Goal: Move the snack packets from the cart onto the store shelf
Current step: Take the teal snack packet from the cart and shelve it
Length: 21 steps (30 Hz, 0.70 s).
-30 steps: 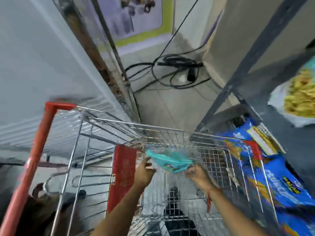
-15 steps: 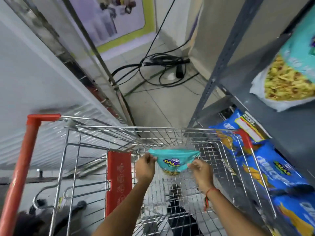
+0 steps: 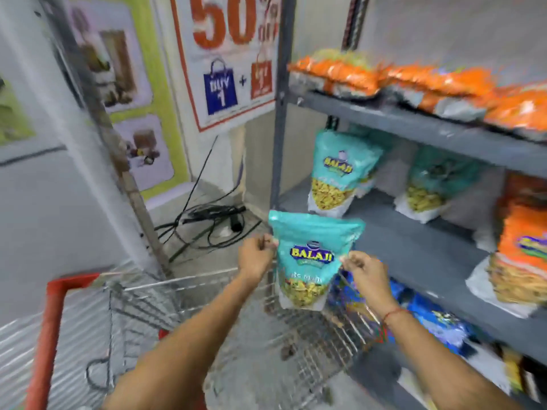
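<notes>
While both hands pinch it upright, the teal snack packet point(image 3: 310, 261) hangs above the cart point(image 3: 207, 321): left hand point(image 3: 256, 257) closed on its left edge, right hand point(image 3: 365, 272) closed on its right edge. Grey shelf point(image 3: 414, 253) sits just right of the hands, matching teal packets point(image 3: 337, 170) standing beyond them.

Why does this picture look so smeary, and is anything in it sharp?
Head view: motion blur smears the orange packets, the cart and the edges; the wide lens bends the shelf post. Sharpest is the teal packet, pinched by the left hand and right hand.
</notes>
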Motion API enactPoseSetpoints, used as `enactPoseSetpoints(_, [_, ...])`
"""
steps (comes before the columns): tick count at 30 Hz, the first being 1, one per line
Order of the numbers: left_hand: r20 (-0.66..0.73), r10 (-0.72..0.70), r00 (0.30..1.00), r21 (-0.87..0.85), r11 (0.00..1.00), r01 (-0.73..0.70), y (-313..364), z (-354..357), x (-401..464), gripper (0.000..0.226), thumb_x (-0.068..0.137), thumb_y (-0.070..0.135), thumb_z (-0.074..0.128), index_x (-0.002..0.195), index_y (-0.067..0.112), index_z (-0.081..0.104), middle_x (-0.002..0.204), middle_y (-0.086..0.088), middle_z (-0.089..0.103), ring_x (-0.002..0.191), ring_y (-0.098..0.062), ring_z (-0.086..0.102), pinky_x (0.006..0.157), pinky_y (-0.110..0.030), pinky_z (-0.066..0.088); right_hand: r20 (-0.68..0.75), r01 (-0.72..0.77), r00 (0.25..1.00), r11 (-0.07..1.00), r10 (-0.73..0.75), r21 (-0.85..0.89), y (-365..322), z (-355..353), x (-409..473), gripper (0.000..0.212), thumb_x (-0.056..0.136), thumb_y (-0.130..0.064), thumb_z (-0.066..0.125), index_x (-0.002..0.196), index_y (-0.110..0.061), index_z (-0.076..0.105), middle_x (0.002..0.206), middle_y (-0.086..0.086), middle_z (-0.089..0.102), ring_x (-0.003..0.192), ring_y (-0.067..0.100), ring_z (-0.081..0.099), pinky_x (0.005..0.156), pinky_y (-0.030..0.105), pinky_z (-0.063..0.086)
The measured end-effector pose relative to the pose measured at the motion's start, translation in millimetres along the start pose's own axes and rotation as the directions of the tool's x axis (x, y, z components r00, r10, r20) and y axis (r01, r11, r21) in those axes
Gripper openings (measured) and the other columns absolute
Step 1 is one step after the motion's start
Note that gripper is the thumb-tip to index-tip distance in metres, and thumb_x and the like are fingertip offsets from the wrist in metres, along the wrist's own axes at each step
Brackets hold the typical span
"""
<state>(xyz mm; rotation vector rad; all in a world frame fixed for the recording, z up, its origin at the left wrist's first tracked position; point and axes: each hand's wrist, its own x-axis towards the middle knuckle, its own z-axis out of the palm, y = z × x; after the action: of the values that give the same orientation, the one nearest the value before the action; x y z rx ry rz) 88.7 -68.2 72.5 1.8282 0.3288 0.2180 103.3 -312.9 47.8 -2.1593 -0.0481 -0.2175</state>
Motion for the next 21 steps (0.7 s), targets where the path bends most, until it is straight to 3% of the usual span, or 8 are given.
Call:
enactPoseSetpoints(2, [0.040,0.119,0.992,-0.003,0.993,-0.119,49,-7,3,0.024,0.081,0.009,0.067,0.060,0.020,0.060,0.066,-0.006,0.060,0.053,-0.002,0.049,0.054,-0.018,0.039,-0.067,0.075,0.995,0.997,-0.076,-0.025,-36,-42,6,0.019,0.083,-0.016,0.069,0.065,-0.009,0.065,0.062,0.013,0.069,0.058,0.012,0.059,0.063,0.038,0.049])
enactPoseSetpoints(4, [0.120,0.203,0.972,-0.053,0.979,-0.198,98,-12,3,0.012,0.081,0.008,0.067,0.070,0.012,0.067,0.070,-0.011,0.062,0.060,-0.007,0.054,0.062,-0.023,0.044,-0.105,0.160,0.981,0.987,-0.163,-0.029,-74,-84,10,0.024,0.083,-0.016,0.070,0.061,-0.024,0.063,0.058,-0.003,0.065,0.053,-0.009,0.053,0.056,0.016,0.044])
enactPoseSetpoints(5, [0.143,0.229,0.963,-0.075,0.972,-0.221,121,-14,3,0.013,0.081,0.009,0.068,0.068,0.012,0.066,0.069,-0.012,0.063,0.063,-0.011,0.054,0.064,-0.027,0.043,-0.114,0.199,0.972,0.979,-0.204,-0.054,-92,-103,11,0.029,0.083,-0.017,0.069,0.058,-0.027,0.060,0.056,-0.007,0.062,0.050,-0.009,0.051,0.050,0.010,0.038])
enactPoseSetpoints(8, [0.149,0.286,0.946,-0.142,0.954,-0.266,186,-16,3,0.024,0.077,0.010,0.072,0.058,0.019,0.062,0.053,0.006,0.062,0.050,-0.001,0.051,0.054,-0.021,0.042,-0.175,0.245,0.948,0.960,-0.267,-0.135,-138,-155,12,0.028,0.082,-0.020,0.070,0.056,-0.023,0.061,0.057,0.002,0.064,0.054,0.006,0.053,0.048,0.014,0.037])
enactPoseSetpoints(12, [0.183,0.346,0.920,-0.275,0.917,-0.290,248,-11,-6,0.024,0.075,0.002,0.070,0.057,0.016,0.064,0.044,0.010,0.064,0.044,-0.001,0.057,0.040,-0.011,0.043,-0.254,0.266,0.922,0.955,-0.292,-0.134,-172,-206,7,0.017,0.081,-0.020,0.069,0.069,-0.007,0.069,0.073,0.012,0.072,0.070,0.011,0.057,0.068,0.037,0.047])
enactPoseSetpoints(15, [0.216,0.342,0.914,-0.266,0.922,-0.282,270,-1,-8,0.007,0.075,0.011,0.071,0.068,0.012,0.071,0.076,-0.007,0.076,0.071,-0.019,0.070,0.062,-0.024,0.056,-0.273,0.263,0.925,0.964,-0.265,-0.045,-179,-226,0,0.023,0.083,-0.020,0.067,0.060,-0.017,0.063,0.065,0.002,0.067,0.066,0.012,0.057,0.067,0.034,0.044])
enactPoseSetpoints(17, [0.227,0.351,0.909,-0.245,0.923,-0.296,275,5,-5,0.007,0.074,0.019,0.072,0.075,0.013,0.074,0.088,-0.008,0.077,0.083,-0.022,0.071,0.077,-0.034,0.055,-0.298,0.250,0.921,0.967,-0.250,-0.041,-177,-234,-3,0.025,0.083,-0.022,0.067,0.059,-0.018,0.063,0.063,-0.004,0.067,0.064,0.009,0.057,0.064,0.029,0.042])
enactPoseSetpoints(21, [0.246,0.340,0.908,-0.227,0.931,-0.288,271,21,-3,0.006,0.071,0.022,0.074,0.067,0.019,0.074,0.082,-0.002,0.078,0.080,-0.018,0.071,0.067,-0.027,0.050,-0.313,0.220,0.929,0.975,-0.200,0.030,-165,-240,-4,0.021,0.083,-0.020,0.068,0.064,-0.012,0.067,0.065,-0.004,0.069,0.062,0.006,0.059,0.063,0.023,0.045])
